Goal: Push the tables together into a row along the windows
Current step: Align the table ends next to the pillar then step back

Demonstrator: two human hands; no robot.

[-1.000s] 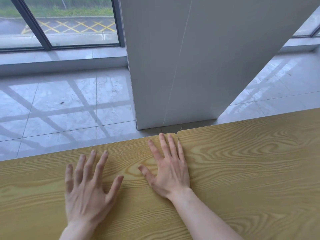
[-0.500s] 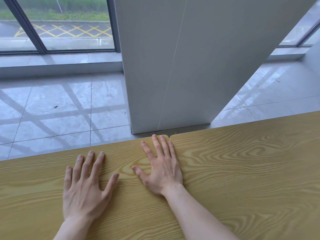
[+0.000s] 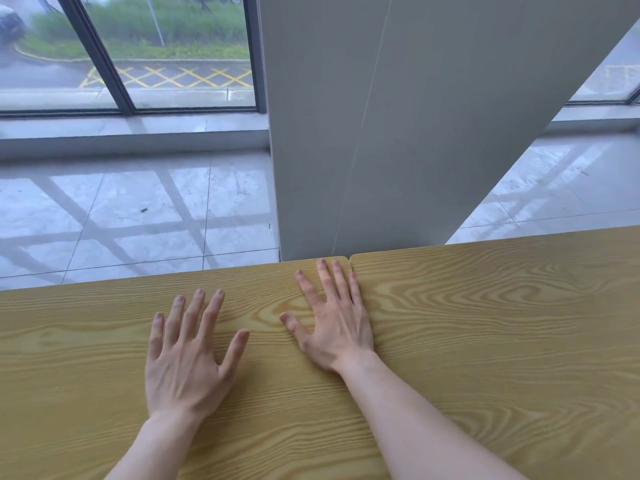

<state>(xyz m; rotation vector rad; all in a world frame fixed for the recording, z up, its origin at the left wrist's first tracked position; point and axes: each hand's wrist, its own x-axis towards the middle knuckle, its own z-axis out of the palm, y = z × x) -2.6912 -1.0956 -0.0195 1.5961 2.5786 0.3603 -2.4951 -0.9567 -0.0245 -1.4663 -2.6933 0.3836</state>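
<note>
Two light wood-grain tables fill the lower half of the head view. The left table (image 3: 69,358) and the right table (image 3: 502,323) meet edge to edge at a thin seam near the middle. My left hand (image 3: 187,362) lies flat on the left table, fingers spread, holding nothing. My right hand (image 3: 332,317) also rests flat on the left table, its little finger right beside the seam and its fingertips near the far rounded corner.
A wide grey pillar (image 3: 398,133) rises just beyond the tables' far edges at the seam. Glossy tiled floor (image 3: 121,220) stretches to a low sill and windows (image 3: 166,50) at the far left; another window (image 3: 616,74) shows at the far right.
My view has tilted up, showing more window and lawn. The tables' far edge now sits right at the pillar's base, hiding the floor strip seen before. Both hands stay flat.
</note>
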